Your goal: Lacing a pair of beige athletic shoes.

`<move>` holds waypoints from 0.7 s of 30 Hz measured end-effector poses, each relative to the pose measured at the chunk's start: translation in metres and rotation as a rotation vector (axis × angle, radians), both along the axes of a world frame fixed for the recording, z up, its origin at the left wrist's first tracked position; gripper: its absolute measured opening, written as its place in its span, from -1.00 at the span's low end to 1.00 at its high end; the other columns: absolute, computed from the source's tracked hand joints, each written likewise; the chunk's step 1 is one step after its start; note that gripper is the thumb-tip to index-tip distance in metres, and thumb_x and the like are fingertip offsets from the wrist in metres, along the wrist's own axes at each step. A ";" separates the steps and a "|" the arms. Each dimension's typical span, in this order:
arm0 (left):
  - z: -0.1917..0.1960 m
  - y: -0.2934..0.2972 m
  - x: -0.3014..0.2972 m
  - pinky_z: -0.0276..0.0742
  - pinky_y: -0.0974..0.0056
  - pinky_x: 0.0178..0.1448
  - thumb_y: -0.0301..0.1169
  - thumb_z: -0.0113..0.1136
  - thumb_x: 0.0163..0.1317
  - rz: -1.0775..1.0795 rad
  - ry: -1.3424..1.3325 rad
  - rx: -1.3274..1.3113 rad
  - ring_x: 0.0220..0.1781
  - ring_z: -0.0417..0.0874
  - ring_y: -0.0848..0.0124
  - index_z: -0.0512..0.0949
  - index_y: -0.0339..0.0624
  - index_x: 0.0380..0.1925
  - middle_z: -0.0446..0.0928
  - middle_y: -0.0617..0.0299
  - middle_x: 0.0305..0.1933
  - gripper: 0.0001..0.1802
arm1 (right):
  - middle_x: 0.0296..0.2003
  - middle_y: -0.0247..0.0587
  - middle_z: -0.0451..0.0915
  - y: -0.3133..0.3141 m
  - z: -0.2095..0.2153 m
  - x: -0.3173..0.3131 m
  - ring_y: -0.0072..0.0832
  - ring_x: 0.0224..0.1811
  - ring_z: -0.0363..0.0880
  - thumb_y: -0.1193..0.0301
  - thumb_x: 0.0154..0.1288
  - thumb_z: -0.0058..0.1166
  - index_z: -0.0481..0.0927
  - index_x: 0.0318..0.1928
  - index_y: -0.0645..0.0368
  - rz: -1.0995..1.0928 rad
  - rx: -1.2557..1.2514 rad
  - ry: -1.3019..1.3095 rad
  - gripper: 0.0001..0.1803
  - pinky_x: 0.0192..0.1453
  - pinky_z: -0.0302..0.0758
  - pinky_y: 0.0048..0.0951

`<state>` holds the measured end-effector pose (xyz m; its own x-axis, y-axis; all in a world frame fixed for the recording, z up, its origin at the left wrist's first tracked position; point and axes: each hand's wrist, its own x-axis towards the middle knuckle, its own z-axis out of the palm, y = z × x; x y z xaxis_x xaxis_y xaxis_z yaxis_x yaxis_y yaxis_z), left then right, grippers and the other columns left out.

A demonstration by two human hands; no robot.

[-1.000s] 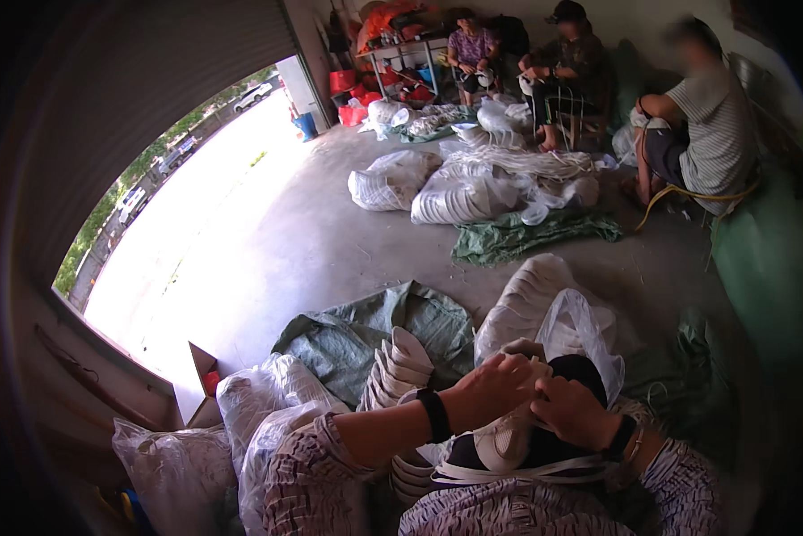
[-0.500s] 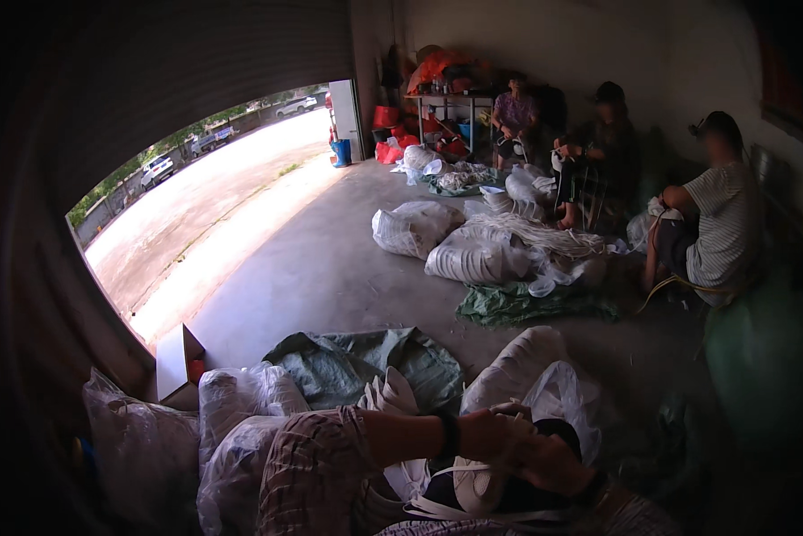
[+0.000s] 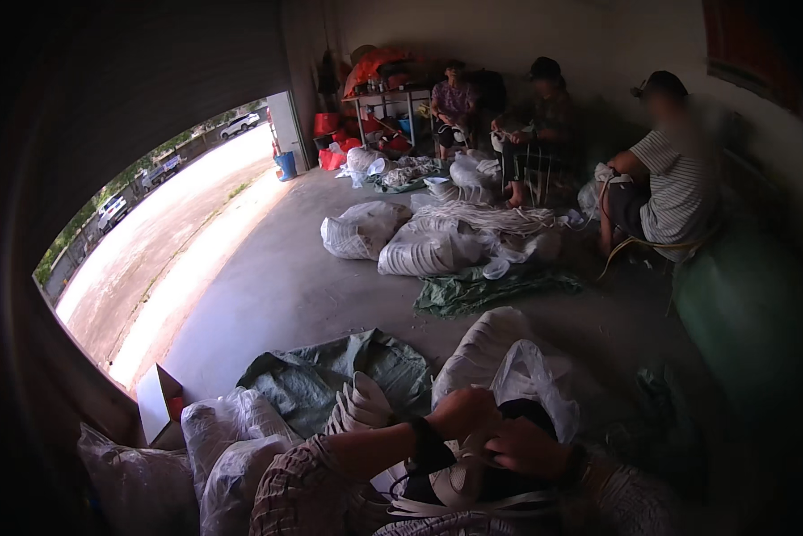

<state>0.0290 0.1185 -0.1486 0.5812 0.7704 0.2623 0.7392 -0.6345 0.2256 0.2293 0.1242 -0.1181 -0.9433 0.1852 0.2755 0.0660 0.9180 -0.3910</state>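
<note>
Over my lap lies a beige shoe upper (image 3: pixel 456 487) with small holes, tilted on something dark. Pale flat shoelaces (image 3: pixel 473 510) trail below it. My left hand (image 3: pixel 466 414) is closed just above the upper, fingers curled, and what it pinches is hidden. My right hand (image 3: pixel 530 446) is closed on a pale shoelace at the upper's right side. Close by my left forearm stands a stack of white shoe uppers (image 3: pixel 360 404). Beyond my hands, a long nested stack of pale uppers (image 3: pixel 479 350) lies partly in a clear plastic bag (image 3: pixel 533 386).
Clear bags of pale goods (image 3: pixel 138 482) crowd my left, near an open carton (image 3: pixel 158 406). A green woven sack (image 3: pixel 339 375) lies ahead. Farther off are bagged stacks (image 3: pixel 428 248), bundled laces (image 3: pixel 486 214) and three seated people (image 3: pixel 678 179) at work. A doorway opens left.
My view has swung right, so the room sits farther left in the picture. My hands have drawn slightly apart above the shoe upper, both still closed.
</note>
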 end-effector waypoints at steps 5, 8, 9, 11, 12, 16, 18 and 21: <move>-0.028 -0.001 0.008 0.53 0.20 -0.34 -0.36 0.12 -0.09 -0.028 0.475 0.250 -0.30 0.63 0.26 0.57 -0.10 -0.63 0.53 0.15 -0.47 -0.90 | -0.41 -0.20 0.50 0.001 -0.008 -0.002 -0.21 -0.33 0.54 0.35 -0.02 0.12 0.52 -0.35 0.08 -0.008 0.055 0.008 -0.82 -0.29 0.46 -0.20; -0.028 -0.003 0.012 0.53 0.19 -0.32 -0.33 0.12 -0.08 -0.088 0.351 0.155 -0.30 0.63 0.24 0.56 -0.13 -0.59 0.53 0.14 -0.43 -0.87 | -0.46 -0.22 0.50 -0.001 -0.014 0.000 -0.21 -0.33 0.53 0.33 0.01 0.12 0.52 -0.37 0.07 -0.064 0.069 0.007 -0.84 -0.28 0.46 -0.21; -0.024 -0.004 0.012 0.53 0.18 -0.32 -0.31 0.13 -0.07 -0.109 0.292 0.111 -0.30 0.63 0.24 0.55 -0.14 -0.57 0.53 0.13 -0.41 -0.85 | -0.47 -0.22 0.50 0.000 -0.017 0.001 -0.21 -0.35 0.53 0.33 0.01 0.12 0.51 -0.37 0.07 -0.058 0.093 0.004 -0.84 -0.29 0.45 -0.20; -0.012 -0.010 0.012 0.53 0.16 -0.30 -0.28 0.13 -0.05 -0.142 0.179 0.029 -0.29 0.62 0.22 0.53 -0.17 -0.52 0.53 0.12 -0.37 -0.81 | -0.46 -0.24 0.50 -0.003 -0.017 0.002 -0.24 -0.36 0.53 0.33 0.01 0.13 0.51 -0.37 0.07 -0.082 0.117 0.058 -0.84 -0.30 0.42 -0.21; -0.008 -0.012 0.012 0.53 0.16 -0.29 -0.26 0.13 -0.05 -0.158 0.121 -0.011 -0.29 0.62 0.21 0.53 -0.18 -0.50 0.53 0.11 -0.35 -0.79 | -0.45 -0.25 0.50 -0.003 -0.018 0.003 -0.26 -0.37 0.52 0.32 0.01 0.14 0.52 -0.37 0.06 -0.108 0.141 0.114 -0.84 -0.32 0.40 -0.21; -0.005 -0.015 0.014 0.55 0.13 -0.22 -0.13 0.21 -0.06 -0.013 -0.037 -0.282 -0.26 0.62 0.16 0.53 -0.21 -0.46 0.53 0.07 -0.31 -0.66 | -0.37 -0.26 0.48 -0.006 -0.022 0.004 -0.33 -0.31 0.49 0.35 0.00 0.13 0.49 -0.23 0.08 -0.063 0.197 0.022 -0.73 -0.22 0.31 -0.26; 0.016 -0.018 0.022 0.54 0.15 -0.18 -0.13 0.27 -0.09 -0.005 0.032 -0.316 -0.25 0.62 0.16 0.53 -0.25 -0.41 0.54 0.06 -0.31 -0.60 | -0.36 -0.30 0.46 -0.011 -0.018 0.006 -0.38 -0.28 0.47 0.32 0.03 0.10 0.49 -0.22 0.04 -0.082 0.344 -0.024 -0.74 -0.20 0.29 -0.25; 0.026 -0.024 0.028 0.54 0.17 -0.14 -0.09 0.36 -0.16 0.045 0.093 -0.409 -0.25 0.62 0.14 0.54 -0.29 -0.38 0.55 0.04 -0.32 -0.51 | -0.34 -0.33 0.46 -0.019 -0.011 0.007 -0.41 -0.25 0.45 0.32 0.03 0.07 0.50 -0.24 0.00 -0.120 0.325 0.002 -0.78 -0.15 0.27 -0.23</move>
<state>0.0566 0.0944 -0.1223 0.5516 0.8250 -0.1226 0.7930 -0.4733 0.3836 0.2365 0.1050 -0.1288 -0.9197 0.1968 0.3399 0.1805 0.9804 -0.0792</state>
